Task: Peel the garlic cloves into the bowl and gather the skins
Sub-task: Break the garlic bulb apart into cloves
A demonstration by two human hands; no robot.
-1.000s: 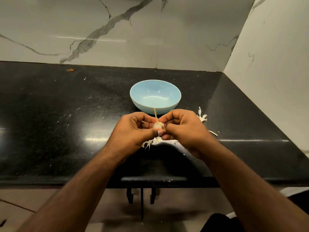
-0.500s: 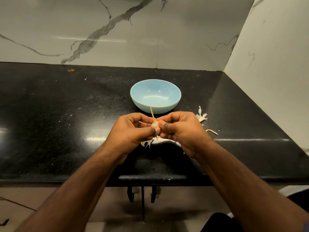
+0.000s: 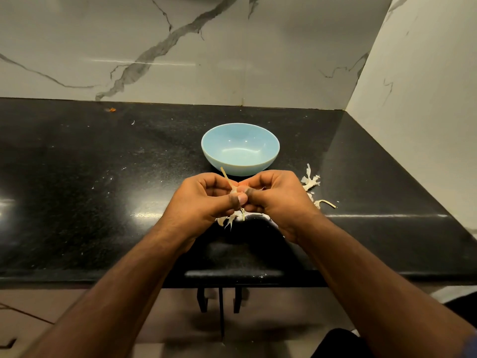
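Garlic clove [image 3: 234,194] sits pinched between both hands, held in the air above the desk's front edge, just short of the bowl [image 3: 240,149]. Left hand [image 3: 206,200] curls round it, thumb pressed on top, likely as the anchor; right hand [image 3: 273,196] pinches the other side with fingertips, likely the one tearing skin. A dry stem [image 3: 225,177] pokes up out of the grip toward the bowl. Most of the clove is hidden by fingers, so can't tell how much skin is left. Bowl shows nothing inside, centred on the desk [image 3: 103,189] directly behind the hands, probably so a peeled clove drops in with a short reach. Skins [image 3: 311,180] lie loose on the desk right of the right hand, more scraps [image 3: 228,219] under the hands near the front edge: dropped where peeled, not gathered yet. Judging early in the task.
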